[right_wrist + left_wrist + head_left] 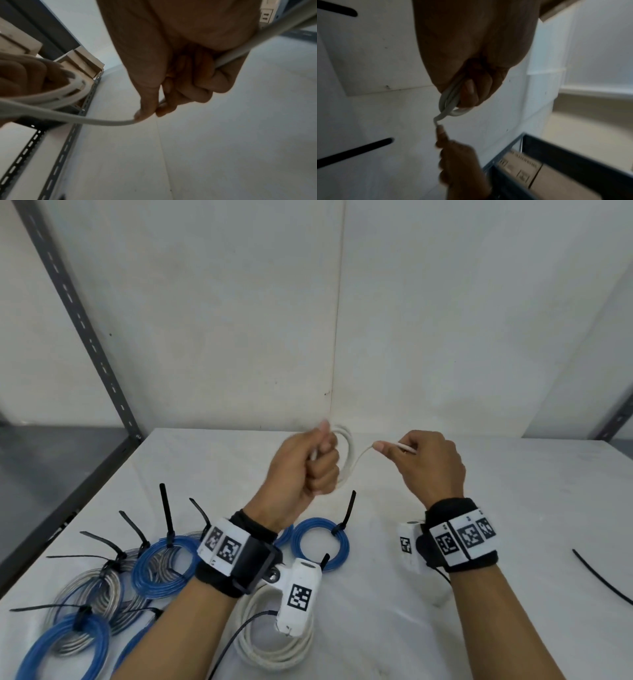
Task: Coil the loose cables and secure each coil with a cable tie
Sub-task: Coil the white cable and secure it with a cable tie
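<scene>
A white table (479, 542) fills the view, seen from a person's head. Nearest on it, under the left forearm, lies a loose coil of white cable (274, 648). To the left of this coil sit several blue coils (161, 566) and clear silvery coils (89, 587), each bound by a black cable tie (166, 517) whose tail sticks up. Just beyond the white coil lies another tied blue coil (320, 542). Well to the right of the white coil, one loose black cable tie (599, 575) lies flat near the table's edge.

Farther back, both hands are raised above the table. The left hand (305, 470) is closed in a fist around a small bundle of white cable loops (346, 453); the left wrist view shows fingers curled round the loops. The right hand (431, 463) pinches the free run of the same white cable between thumb and fingertips, with its other fingers curled round it. A short slack length joins the two hands.

Behind the table stand a pale wall and grey slotted shelf posts (78, 316).
</scene>
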Demonstrator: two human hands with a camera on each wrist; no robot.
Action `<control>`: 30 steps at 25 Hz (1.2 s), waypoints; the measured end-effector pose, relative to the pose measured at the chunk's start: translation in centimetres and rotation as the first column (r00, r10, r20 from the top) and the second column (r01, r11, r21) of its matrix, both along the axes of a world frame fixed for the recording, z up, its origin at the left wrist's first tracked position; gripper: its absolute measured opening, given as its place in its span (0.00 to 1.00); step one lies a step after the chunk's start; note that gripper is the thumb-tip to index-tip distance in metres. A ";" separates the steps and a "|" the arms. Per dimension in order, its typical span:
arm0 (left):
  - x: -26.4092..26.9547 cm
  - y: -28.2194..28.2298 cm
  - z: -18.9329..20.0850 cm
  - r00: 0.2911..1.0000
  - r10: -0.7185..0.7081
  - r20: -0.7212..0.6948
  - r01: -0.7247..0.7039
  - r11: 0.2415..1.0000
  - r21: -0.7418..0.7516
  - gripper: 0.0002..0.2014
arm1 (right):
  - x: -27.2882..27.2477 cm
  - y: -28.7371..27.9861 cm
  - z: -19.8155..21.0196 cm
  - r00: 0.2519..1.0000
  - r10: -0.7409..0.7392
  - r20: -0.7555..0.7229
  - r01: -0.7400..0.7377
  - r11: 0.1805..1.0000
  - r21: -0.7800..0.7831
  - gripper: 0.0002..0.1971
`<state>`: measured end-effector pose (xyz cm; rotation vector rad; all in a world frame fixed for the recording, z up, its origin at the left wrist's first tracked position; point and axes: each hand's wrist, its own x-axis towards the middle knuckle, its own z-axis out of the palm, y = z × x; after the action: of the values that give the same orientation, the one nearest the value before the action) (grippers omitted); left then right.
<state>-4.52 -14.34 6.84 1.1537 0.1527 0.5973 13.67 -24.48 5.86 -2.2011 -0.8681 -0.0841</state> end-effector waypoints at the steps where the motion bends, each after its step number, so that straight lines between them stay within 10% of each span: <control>1: 0.4 -0.6 -0.5 0.997 -0.025 -0.079 0.034 0.993 0.110 0.20 | -0.2 0.2 0.0 1.000 -0.015 0.001 0.014 0.999 0.044 0.24; 5: 1.7 -2.4 -2.1 0.955 -0.007 -0.297 0.139 0.894 0.425 0.21 | -1.9 0.7 0.6 0.995 0.088 0.050 -0.097 0.967 0.236 0.13; 16: 1.3 0.8 -1.8 0.974 0.167 -0.151 -0.155 0.984 0.085 0.23 | -8.4 1.0 1.6 0.866 0.477 0.148 -0.499 0.826 0.261 0.12; 21: 1.5 0.9 -2.4 0.937 0.227 -0.266 -0.129 0.932 0.338 0.34 | -7.9 1.1 1.4 0.870 0.494 -0.012 -0.434 0.776 0.457 0.10; 30: 0.7 1.5 -1.0 0.923 0.340 -0.179 -0.343 0.939 0.014 0.21 | -10.0 2.5 -0.6 0.865 0.486 -0.125 -0.371 0.787 0.494 0.06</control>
<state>-3.82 -12.85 5.83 1.1722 0.5212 0.7972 3.66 -21.94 5.30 -1.4930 -1.0661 0.1913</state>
